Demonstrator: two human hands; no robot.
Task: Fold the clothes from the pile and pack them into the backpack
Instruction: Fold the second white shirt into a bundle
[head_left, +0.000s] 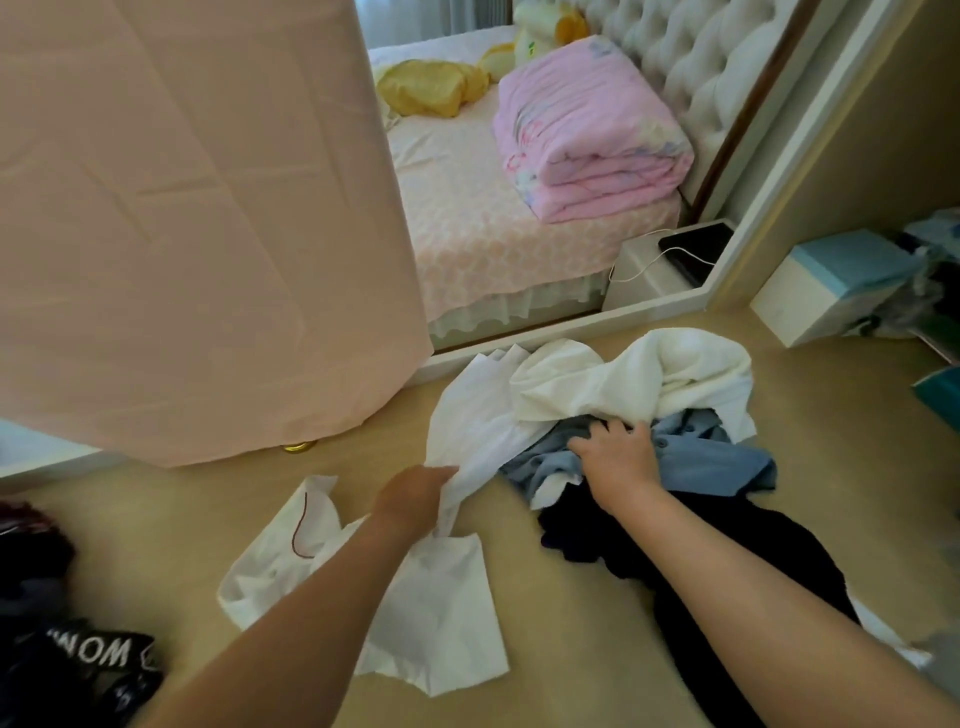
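Several garments lay in a loose pile (649, 410) on the smooth beige floor (571, 649), the task's clothes still unfolded in front of the person. The longest piece, a thin white shirt (478, 410), trailed from the pile towards the near edge. A black garment (701, 561) sprawled beneath the right forearm, and a soft blue garment (717, 462) lay crumpled under a thicker cream cloth (675, 364). At the lower left sat a dark bag (78, 654) with a white-lettered strap, probably the backpack, well apart from the pile.

The left hand (415, 493) clenched a bunched part of the white shirt. The right hand (615, 457) pressed on the blue garment with bent fingertips; whether it pinched cloth could not be told.

Separating the shirt seemed the step in hand. It would go best with the pile held down, the shirt drawn clear slowly, then spread flat, since the limp fabric creased and snagged easily.
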